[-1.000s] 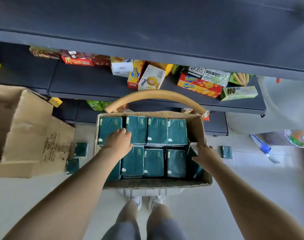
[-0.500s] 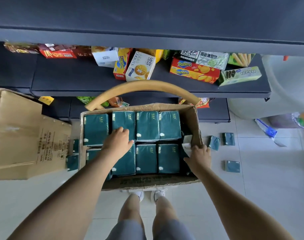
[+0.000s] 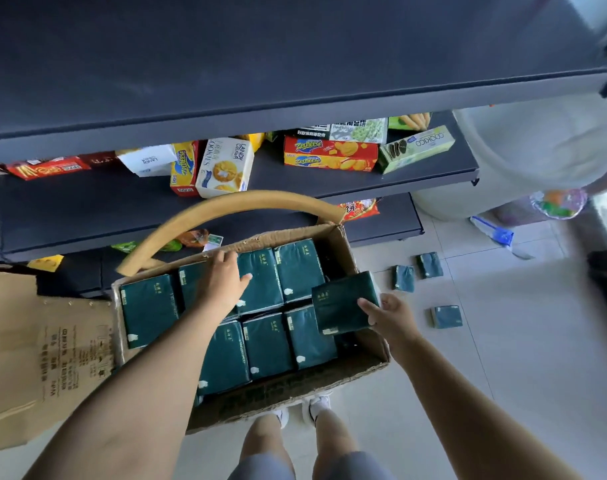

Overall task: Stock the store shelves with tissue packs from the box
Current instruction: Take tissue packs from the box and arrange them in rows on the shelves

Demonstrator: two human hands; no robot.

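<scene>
As left hand (image 3: 222, 284) touches packs (image 3: 149, 310), right hand (image 3: 392, 318) grips tissue pack (image 3: 343, 301).

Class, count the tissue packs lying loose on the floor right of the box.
3. Two lie side by side, a left pack and a right pack; a third pack lies alone, nearer the camera. The box may hide others.

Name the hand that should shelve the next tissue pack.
Right. The right hand grips a tissue pack lifted over the box's right side; the left hand only rests on packs lying in the box.
</scene>
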